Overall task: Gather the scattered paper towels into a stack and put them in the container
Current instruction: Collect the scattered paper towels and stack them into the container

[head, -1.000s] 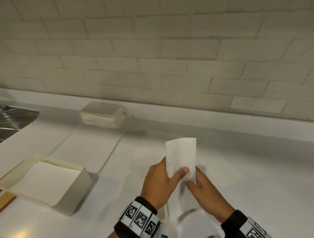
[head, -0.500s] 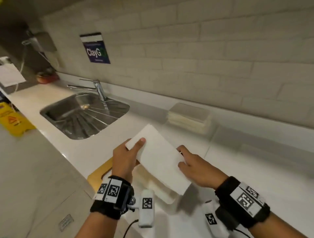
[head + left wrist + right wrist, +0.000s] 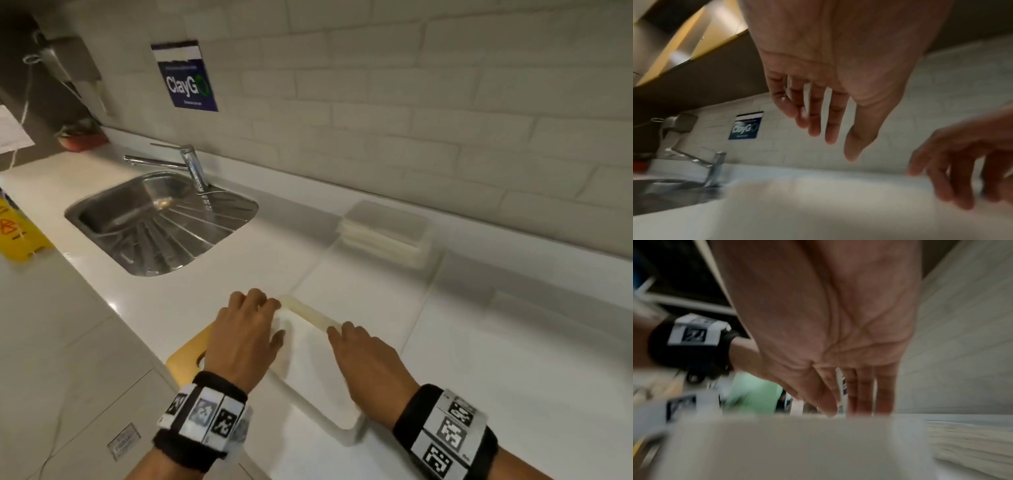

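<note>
Both hands are over the container [image 3: 337,423], which stands on the counter [image 3: 496,359] near its front edge. The towels [image 3: 308,359] lie flat inside it. The left hand [image 3: 245,334] has its fingers loose and holds nothing. The right hand [image 3: 368,356] has straight fingers, with the tips on the container's far rim. A second towel stack [image 3: 383,233] sits by the wall, right of the sink [image 3: 161,219].

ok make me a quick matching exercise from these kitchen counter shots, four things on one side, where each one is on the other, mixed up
Things:
1. container
2. sink
3. ClayGo sign
4. paper towel stack

Places:
a. on the tiled wall
b. set into the counter, far left
c. under both hands
d. by the wall, right of the tap

Pairs: 1-c, 2-b, 3-a, 4-d
</note>
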Motion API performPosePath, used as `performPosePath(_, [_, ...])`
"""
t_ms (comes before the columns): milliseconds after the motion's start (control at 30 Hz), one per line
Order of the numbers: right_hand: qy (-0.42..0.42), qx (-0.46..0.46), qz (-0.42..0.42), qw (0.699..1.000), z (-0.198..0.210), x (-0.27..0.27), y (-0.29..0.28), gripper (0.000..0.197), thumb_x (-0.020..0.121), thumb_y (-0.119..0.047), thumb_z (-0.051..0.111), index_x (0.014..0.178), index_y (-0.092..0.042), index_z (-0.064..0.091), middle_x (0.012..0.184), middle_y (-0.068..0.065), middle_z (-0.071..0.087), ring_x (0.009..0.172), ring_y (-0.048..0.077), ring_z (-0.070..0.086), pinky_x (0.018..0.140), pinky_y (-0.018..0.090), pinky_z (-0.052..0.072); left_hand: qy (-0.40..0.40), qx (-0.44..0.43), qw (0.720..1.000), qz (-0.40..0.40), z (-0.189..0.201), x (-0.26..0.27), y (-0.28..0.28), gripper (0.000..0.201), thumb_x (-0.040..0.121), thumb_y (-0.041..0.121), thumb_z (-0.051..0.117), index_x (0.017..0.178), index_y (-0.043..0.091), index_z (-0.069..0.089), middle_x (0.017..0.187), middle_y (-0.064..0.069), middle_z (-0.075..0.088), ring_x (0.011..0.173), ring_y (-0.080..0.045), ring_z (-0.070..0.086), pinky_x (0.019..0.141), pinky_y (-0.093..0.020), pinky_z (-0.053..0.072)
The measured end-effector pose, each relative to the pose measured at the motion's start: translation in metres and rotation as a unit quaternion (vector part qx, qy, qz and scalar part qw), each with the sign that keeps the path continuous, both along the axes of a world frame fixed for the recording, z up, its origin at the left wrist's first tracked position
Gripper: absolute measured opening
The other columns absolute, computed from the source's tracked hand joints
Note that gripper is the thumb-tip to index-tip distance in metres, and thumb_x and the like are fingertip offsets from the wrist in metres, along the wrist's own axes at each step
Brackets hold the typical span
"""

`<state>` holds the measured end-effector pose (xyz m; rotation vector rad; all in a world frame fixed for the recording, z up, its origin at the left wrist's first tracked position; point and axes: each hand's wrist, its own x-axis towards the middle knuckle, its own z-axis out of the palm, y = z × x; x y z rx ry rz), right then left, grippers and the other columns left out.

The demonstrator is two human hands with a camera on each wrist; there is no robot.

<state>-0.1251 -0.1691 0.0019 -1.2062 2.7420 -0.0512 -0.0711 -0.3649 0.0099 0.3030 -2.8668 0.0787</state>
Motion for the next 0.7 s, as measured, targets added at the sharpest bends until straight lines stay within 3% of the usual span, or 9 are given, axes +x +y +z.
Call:
performPosePath(67, [-0.012, -0.097, 0.007, 0.995, 0.011, 0.001, 0.029, 0.064, 0.089, 0.003, 0.043, 0.148, -0.019, 0.028, 0.127, 0.004, 0.044, 0.106, 0.022, 0.048, 0.071, 0.031, 0.034, 0.053, 0.027, 0.998, -0.03, 0.019, -0.004, 0.025, 0.034, 0.073, 0.028, 0.085, 0.104, 0.021, 0.073, 0.097, 0.001, 0.068, 0.083, -0.025, 0.062, 0.058, -0.036, 0.053])
performPosePath(133, [-0.059, -0.164, -0.019, 0.984, 0.02, -0.002, 0.078, 0.06, 0.093, -0.001, 0.041, 0.146, -0.027, 0.031, 0.124, -0.004, 0.045, 0.11, 0.014, 0.046, 0.078, 0.029, 0.042, 0.077, 0.064, 0.991, -0.091, 0.042, -0.019, 0.066, 0.026, 0.082, 0.026, 0.078, 0.107, 0.024, 0.072, 0.097, 0.005, 0.068, 0.083, -0.019, 0.065, 0.058, -0.032, 0.052])
performPosePath(200, [-0.101, -0.172, -0.086, 0.976, 0.014, -0.013, 0.144, 0.051, 0.099, -0.007, 0.039, 0.145, -0.029, 0.034, 0.127, -0.007, 0.046, 0.117, 0.009, 0.045, 0.093, 0.025, 0.043, 0.064, 0.111, 0.981, -0.146, 0.055, -0.043, 0.12, 0.021, 0.09, 0.027, 0.068, 0.111, 0.028, 0.069, 0.098, 0.011, 0.066, 0.085, -0.013, 0.065, 0.061, -0.029, 0.05])
performPosePath(267, [-0.099, -0.121, -0.18, 0.971, -0.003, -0.033, 0.224, 0.043, 0.102, -0.014, 0.037, 0.144, -0.026, 0.038, 0.131, -0.005, 0.045, 0.123, 0.011, 0.043, 0.101, 0.025, 0.038, 0.027, 0.138, 0.977, -0.163, 0.055, -0.076, 0.182, 0.019, 0.095, 0.029, 0.059, 0.112, 0.032, 0.066, 0.103, 0.014, 0.067, 0.091, -0.012, 0.066, 0.068, -0.029, 0.05])
performPosePath(367, [-0.113, -0.048, -0.344, 0.931, -0.03, -0.07, 0.335, 0.039, 0.102, -0.016, 0.038, 0.14, -0.015, 0.045, 0.136, 0.008, 0.044, 0.126, 0.024, 0.042, 0.105, 0.034, 0.037, -0.105, 0.096, 0.975, -0.173, 0.021, -0.139, 0.263, 0.025, 0.098, 0.03, 0.053, 0.121, 0.026, 0.065, 0.119, 0.004, 0.068, 0.107, -0.024, 0.066, 0.088, -0.038, 0.054])
performPosePath(467, [-0.101, 0.007, -0.476, 0.873, -0.048, -0.089, 0.417, 0.044, 0.102, -0.028, 0.041, 0.139, -0.004, 0.041, 0.139, 0.02, 0.039, 0.128, 0.036, 0.041, 0.104, 0.041, 0.039, -0.255, 0.043, 0.943, -0.209, -0.023, -0.184, 0.331, 0.036, 0.1, 0.027, 0.055, 0.134, 0.018, 0.058, 0.135, -0.006, 0.059, 0.123, -0.029, 0.058, 0.099, -0.041, 0.049])
performPosePath(600, [-0.116, 0.041, -0.54, 0.833, -0.065, -0.096, 0.454, 0.07, 0.095, -0.047, 0.053, 0.143, -0.003, 0.028, 0.144, 0.02, 0.034, 0.132, 0.038, 0.038, 0.101, 0.046, 0.041, -0.286, -0.007, 0.93, -0.232, -0.059, -0.206, 0.368, 0.051, 0.094, 0.023, 0.064, 0.142, 0.017, 0.046, 0.139, -0.006, 0.053, 0.126, -0.029, 0.054, 0.099, -0.042, 0.047])
performPosePath(700, [-0.16, 0.003, -0.547, 0.822, -0.071, -0.103, 0.469, 0.063, 0.093, -0.034, 0.059, 0.141, -0.003, 0.031, 0.136, 0.018, 0.046, 0.121, 0.036, 0.052, 0.094, 0.041, 0.047, -0.293, -0.066, 0.925, -0.232, -0.065, -0.213, 0.378, 0.056, 0.087, 0.023, 0.069, 0.137, 0.022, 0.045, 0.132, -0.001, 0.059, 0.124, -0.026, 0.055, 0.102, -0.046, 0.041])
